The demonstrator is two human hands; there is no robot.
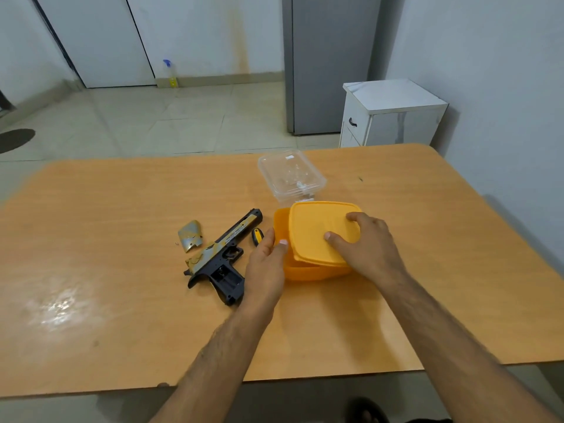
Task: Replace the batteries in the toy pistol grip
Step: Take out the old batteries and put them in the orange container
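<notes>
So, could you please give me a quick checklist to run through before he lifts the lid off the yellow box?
1. Right hand on the yellow lid: ok.
2. Left hand steadies the yellow box: ok.
3. Lid already loose, sitting askew: ok.
4. Grip cover off the toy pistol, compartment exposed: ok.
5. Screwdriver lies beside the box: ok.
6. Fresh batteries inside the box: cannot tell.

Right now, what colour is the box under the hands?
Orange box, matching lid; the head view shows it.
</notes>
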